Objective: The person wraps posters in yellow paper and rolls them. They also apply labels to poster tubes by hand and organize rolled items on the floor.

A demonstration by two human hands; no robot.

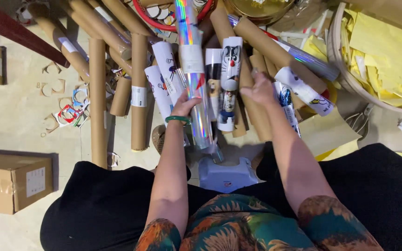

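My left hand is wrapped around the holographic foil roll, gripping its lower half; its long axis runs straight away from me, near end by the grey stool; my right hand rests fingers spread on the brown cardboard tubes, holding nothing; the cartoon-print roll lies between both hands, parallel to the foil, nearer the right hand.
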